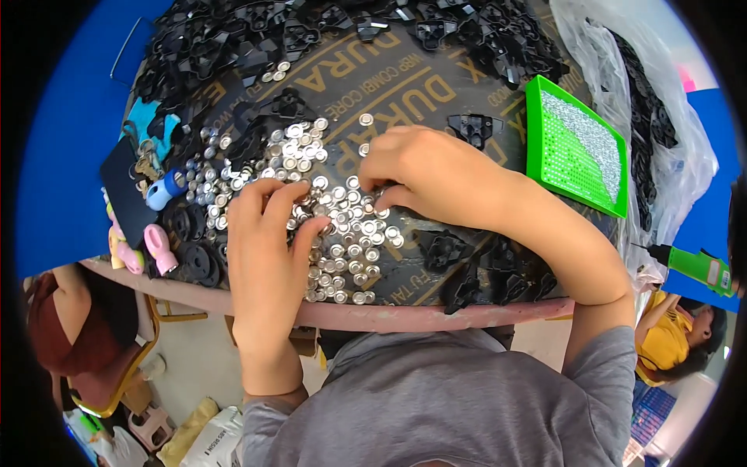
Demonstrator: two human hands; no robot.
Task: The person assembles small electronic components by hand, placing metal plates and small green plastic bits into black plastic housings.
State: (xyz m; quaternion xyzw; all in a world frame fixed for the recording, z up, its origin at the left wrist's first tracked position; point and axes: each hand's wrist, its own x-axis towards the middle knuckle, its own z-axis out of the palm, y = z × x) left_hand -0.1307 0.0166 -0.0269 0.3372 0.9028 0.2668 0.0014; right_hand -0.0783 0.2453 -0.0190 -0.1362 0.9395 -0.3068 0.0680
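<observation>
Many small shiny round metal pieces (342,253), like button-shaped caps, lie loose in a heap at the near middle of the table. My left hand (268,229) rests over the heap's left side, thumb and fingers curved but apart, their tips touching the pieces. Over the right side my right hand (412,167) is bent inward, its fingers curled toward the thumb. What sits between those right fingertips, if anything, is hidden. Black moulded plastic parts (443,249) lie to the right of the heap, below my right forearm.
A green tray (537,140) of tiny silvery pieces stands at the right, near clear plastic bags (685,156) and a green electric screwdriver (696,268). Black parts (303,35) cover the far side. A blue-and-white bottle (165,191) and pink item (159,247) lie left. People sit on both sides.
</observation>
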